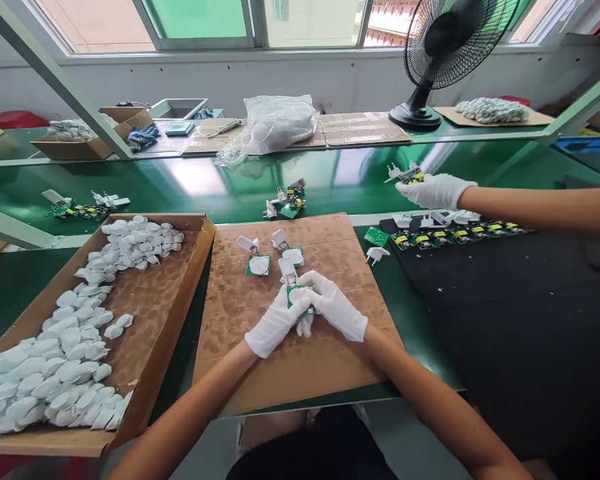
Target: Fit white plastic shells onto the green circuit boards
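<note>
My left hand (275,322) and my right hand (335,307), both in white cotton gloves, meet over a small green circuit board (297,297) and hold it between them. A white plug piece (305,325) shows just below my fingers, partly hidden. They rest above a brown cardboard sheet (260,347). Farther up the sheet lie several white plug pieces, including one (247,243), and two green boards, each under a round white cover (259,265).
A cardboard tray (180,280) of white covers (55,360) stands left. A co-worker's gloved hand (436,191) holds a plug assembly (405,174) at right, above a row of circuit boards (455,235) on a black mat (505,333). A fan (440,60) and plastic bag (270,123) stand behind.
</note>
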The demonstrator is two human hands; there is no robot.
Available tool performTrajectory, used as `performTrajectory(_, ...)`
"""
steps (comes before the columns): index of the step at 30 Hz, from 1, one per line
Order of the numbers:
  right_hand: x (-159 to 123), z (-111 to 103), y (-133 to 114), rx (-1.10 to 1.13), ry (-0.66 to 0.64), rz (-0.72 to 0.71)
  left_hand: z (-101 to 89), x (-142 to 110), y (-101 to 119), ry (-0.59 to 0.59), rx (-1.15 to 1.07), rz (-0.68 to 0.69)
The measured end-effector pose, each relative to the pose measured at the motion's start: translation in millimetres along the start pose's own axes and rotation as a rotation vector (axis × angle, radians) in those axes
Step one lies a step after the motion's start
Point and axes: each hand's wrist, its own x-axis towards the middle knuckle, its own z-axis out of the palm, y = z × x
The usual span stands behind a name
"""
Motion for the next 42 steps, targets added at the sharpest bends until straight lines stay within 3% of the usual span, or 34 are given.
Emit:
performTrajectory(2,0.2,0.9,0.1,0.110,-0.034,0.019,-2.1,-1.2,-2.4,0.001,0.028,0.005)
performTrajectory(7,1.3,0.7,-1.2,0.217,-0.079,0.026,-10.4,-6.3,-1.3,0.146,0.171,0.054)
performTrajectory(11,2.3,-0.8,-0.1,0.103,-0.023,0.003,-8.7,-8.0,13.3,-0.075,-0.021,-0.001)
performTrajectory(13,2.4,0.5,2.1,-0.034,0.054,-0.049,-6.0,-6.2,19.2,-0.113,-0.142,-0.043)
performTrajectory(18,0.0,7.0,7.8,-0.427,0.082,-0.069,-0.3,1.1,9.5,0.168,-0.132,-0.013)
performTrajectory(23,-2.7,7.7,8.3,-0.526,0.035,-0.097,1.8,2.0,-2.4,0.257,-0.124,0.007)
performTrajectory(28,-1.9,3.6,8.0,-0.411,0.048,-0.113,-1.0,-0.6,10.9,0.115,-0.144,-0.051)
performTrajectory(34,1.5,-1.1,7.6,-0.303,0.117,-0.101,-8.2,-5.6,13.6,-0.064,0.059,-0.067)
performTrajectory(39,1.3,0.4,4.2,-0.061,0.078,-0.044,-13.6,-8.0,9.6,-0.102,0.176,0.000)
performTrajectory(42,3.3,0.9,3.8,-0.049,0.065,-0.034,-15.8,-6.2,11.8,-0.111,0.185,0.000)
